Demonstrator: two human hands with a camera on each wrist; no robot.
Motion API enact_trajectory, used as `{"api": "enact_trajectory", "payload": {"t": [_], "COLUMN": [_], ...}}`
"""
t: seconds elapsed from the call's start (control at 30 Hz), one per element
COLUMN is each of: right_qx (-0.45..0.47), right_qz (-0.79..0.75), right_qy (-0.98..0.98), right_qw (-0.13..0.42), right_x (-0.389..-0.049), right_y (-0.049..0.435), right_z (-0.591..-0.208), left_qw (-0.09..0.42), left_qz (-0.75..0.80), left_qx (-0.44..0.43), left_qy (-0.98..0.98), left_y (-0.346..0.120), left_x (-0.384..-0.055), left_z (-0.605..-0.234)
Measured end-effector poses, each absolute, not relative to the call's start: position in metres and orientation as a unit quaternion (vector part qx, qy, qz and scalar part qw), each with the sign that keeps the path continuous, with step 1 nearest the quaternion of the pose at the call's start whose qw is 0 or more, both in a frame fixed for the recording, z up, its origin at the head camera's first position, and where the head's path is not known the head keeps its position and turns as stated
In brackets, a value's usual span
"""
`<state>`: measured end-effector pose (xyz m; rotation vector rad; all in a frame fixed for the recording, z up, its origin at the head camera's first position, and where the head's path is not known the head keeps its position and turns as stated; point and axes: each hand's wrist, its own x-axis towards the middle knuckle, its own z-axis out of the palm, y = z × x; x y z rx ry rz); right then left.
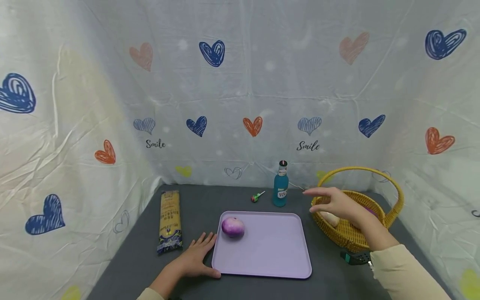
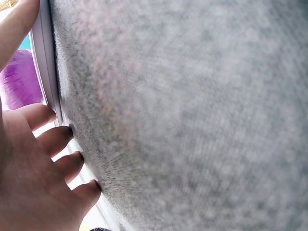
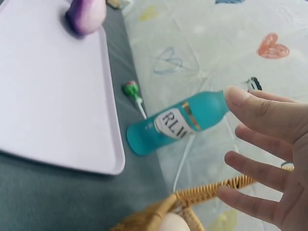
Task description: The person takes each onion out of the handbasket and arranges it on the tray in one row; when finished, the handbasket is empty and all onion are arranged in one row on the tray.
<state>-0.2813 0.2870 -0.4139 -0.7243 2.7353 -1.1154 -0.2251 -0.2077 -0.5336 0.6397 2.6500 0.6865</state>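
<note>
The dark grey counter [image 1: 202,200] carries a lilac tray [image 1: 270,246] in the middle. Right of it stands a wicker basket [image 1: 339,240]; to the left lies a yellow packet [image 1: 170,216]. Neither of the hands grips anything: the left hand [image 1: 195,259], fingers spread, rests at the tray's left edge; the right hand [image 1: 339,202], thumb and fingers parted, hangs over the basket's left side. A blue bottle [image 1: 280,187] stands beyond the tray's far edge, a purple vegetable [image 1: 233,227] sits far left on it, and a lollipop [image 1: 255,198] lies left of the bottle.
</note>
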Motion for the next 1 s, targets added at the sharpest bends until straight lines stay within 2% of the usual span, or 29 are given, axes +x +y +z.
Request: {"api": "enact_trajectory", "payload": {"t": [0.63,1.0], "right_qx": [-0.284,-0.268], "right_qz": [-0.305,-0.263], "right_qy": [0.895,0.911], "right_qw": [0.159,0.169], "right_x": [-0.298,-0.311], "right_y": [0.350,0.360], "right_z": [-0.402,-0.417], "left_qw": [0.166,0.162], "left_qz": [0.242,0.240], "left_qx": [0.222,0.228], "left_qy": [0.930,0.929], "left_y": [-0.204,-0.204], "left_x": [-0.224,-0.224], "left_z": [-0.531,-0.533]}}
